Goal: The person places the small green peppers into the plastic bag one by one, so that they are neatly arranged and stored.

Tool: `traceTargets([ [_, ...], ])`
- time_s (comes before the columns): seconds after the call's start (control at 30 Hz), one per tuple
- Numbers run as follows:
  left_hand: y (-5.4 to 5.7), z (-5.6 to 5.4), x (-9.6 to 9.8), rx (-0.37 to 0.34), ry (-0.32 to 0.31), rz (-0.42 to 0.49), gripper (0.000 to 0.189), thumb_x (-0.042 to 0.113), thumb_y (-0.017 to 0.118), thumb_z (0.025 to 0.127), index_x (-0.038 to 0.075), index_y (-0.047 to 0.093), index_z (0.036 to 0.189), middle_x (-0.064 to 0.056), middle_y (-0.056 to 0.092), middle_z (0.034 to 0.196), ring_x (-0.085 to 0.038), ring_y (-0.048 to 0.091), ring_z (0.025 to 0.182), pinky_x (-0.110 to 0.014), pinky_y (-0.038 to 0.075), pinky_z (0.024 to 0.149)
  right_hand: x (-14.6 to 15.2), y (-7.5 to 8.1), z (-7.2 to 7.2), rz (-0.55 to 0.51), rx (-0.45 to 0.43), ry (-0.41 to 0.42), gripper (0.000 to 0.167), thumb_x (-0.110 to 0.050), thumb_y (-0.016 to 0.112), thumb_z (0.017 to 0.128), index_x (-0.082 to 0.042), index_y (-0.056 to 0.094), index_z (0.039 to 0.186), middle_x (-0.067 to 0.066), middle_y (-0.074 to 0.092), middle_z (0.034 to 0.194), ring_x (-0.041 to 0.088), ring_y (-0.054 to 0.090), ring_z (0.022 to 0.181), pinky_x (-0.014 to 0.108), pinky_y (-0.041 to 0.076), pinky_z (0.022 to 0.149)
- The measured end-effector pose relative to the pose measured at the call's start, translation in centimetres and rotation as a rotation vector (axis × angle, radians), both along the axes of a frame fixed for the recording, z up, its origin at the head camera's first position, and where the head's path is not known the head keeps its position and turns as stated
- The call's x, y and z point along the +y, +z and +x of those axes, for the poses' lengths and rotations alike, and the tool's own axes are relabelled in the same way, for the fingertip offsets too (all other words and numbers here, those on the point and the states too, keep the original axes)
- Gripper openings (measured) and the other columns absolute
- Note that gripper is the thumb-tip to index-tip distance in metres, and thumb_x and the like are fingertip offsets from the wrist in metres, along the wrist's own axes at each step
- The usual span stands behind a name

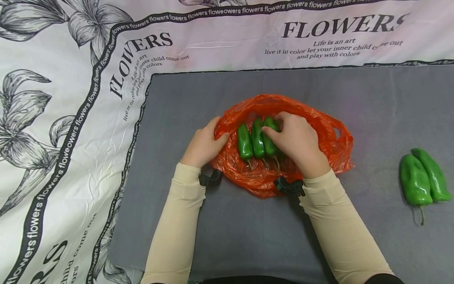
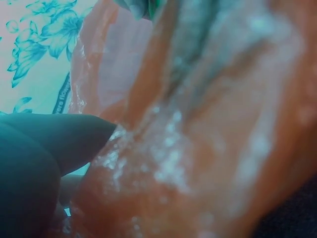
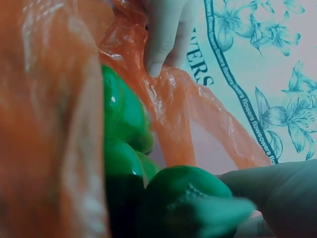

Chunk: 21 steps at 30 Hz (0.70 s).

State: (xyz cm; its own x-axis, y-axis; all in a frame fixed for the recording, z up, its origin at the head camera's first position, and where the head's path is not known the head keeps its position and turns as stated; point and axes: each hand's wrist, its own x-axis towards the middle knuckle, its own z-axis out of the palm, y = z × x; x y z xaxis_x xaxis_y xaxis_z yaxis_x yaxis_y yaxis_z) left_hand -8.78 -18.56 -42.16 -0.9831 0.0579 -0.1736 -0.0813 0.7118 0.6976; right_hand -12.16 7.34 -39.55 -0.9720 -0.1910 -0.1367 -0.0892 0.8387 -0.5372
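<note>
A crumpled red-orange plastic bag [image 1: 260, 187] lies with its mouth spread on the grey surface. Three glossy green peppers are seen in it, side by side with stems toward me: a left pepper [image 1: 244, 142], a middle pepper [image 1: 257, 140] and a right pepper [image 1: 269, 146]. My left hand [image 1: 203, 145] pinches the bag's left rim between thumb and fingers. Inside the mouth, my right hand [image 1: 299, 141] grips the right pepper, thumb on its near side. In the right wrist view, this pepper [image 3: 183, 208] is beside my fingers, and other peppers [image 3: 121, 111] lie behind it.
Two more green peppers [image 1: 415, 179] lie together at the far right of the grey mat [image 1: 372, 236]. A white cloth [image 1: 227, 47] printed with flowers and lettering borders the mat at the back and left.
</note>
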Motion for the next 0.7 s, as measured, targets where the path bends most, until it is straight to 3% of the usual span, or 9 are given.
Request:
traceTargets([
  [0.7, 0.08, -0.02, 0.22, 0.006, 0.001, -0.024, 0.066, 0.036, 0.059, 0.105, 0.012, 0.039, 0.163, -0.015, 0.067, 0.139, -0.027, 0.072, 0.104, -0.046, 0.056, 0.097, 0.76, 0.69, 0.27, 0.004, -0.012, -0.011, 0.055, -0.054, 0.066, 0.097, -0.012, 0.067, 0.133, 0.007, 0.066, 0.093, 0.027, 0.061, 0.084, 0.045, 0.047, 0.065],
])
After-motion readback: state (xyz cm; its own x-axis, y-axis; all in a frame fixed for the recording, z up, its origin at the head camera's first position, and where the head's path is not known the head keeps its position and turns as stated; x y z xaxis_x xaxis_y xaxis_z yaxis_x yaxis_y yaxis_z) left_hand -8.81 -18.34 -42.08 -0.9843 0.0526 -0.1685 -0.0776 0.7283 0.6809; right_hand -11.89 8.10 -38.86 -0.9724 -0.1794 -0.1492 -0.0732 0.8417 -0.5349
